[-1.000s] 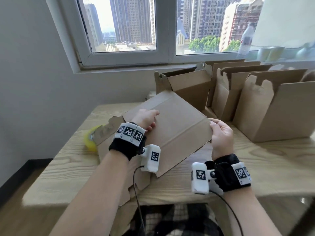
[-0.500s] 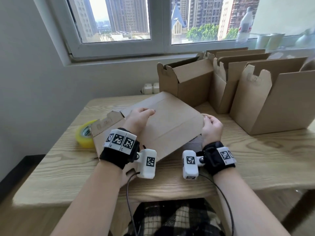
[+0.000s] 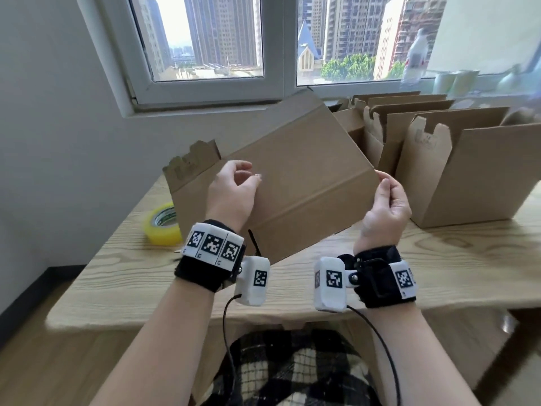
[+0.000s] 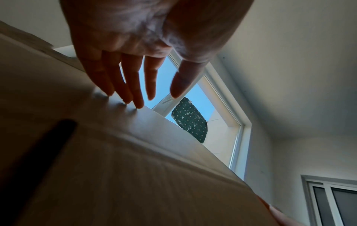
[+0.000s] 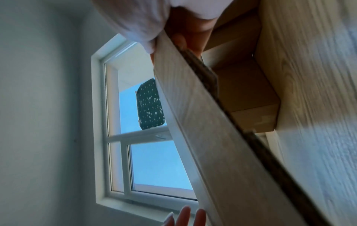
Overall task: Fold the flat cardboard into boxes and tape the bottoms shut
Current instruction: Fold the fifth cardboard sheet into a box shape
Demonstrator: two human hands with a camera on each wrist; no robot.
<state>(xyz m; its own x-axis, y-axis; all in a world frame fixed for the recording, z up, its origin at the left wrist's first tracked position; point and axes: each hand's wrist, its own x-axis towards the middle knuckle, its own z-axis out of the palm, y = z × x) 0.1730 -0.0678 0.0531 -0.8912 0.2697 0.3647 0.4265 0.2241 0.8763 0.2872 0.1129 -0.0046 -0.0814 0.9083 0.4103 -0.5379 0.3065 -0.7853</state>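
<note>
A flat, creased piece of cardboard (image 3: pixel 307 177) is held tilted above the wooden table (image 3: pixel 439 273), with its notched flaps pointing left. My right hand (image 3: pixel 386 183) pinches its right edge, thumb on the near face and fingers behind. My left hand (image 3: pixel 251 174) lies against the near face on the left. In the left wrist view its fingers (image 4: pixel 135 97) are straight, with the tips touching the cardboard (image 4: pixel 135 152). The right wrist view shows the cardboard (image 5: pixel 212 145) edge-on, leaving my right hand (image 5: pixel 179 41). A yellow tape roll (image 3: pixel 162 224) lies on the table behind the sheet's left end.
Several folded, open-topped boxes (image 3: pixel 468 171) stand in a row at the table's back right, under the window (image 3: pixel 210 39). A bottle (image 3: pixel 415 65) and cups stand on the sill. The wall runs close along the table's left side.
The cardboard has come up off the table and now stands steeper, with its far edge raised toward the window. Both hands rose with it, and the left hand's fingers slid up its face.
</note>
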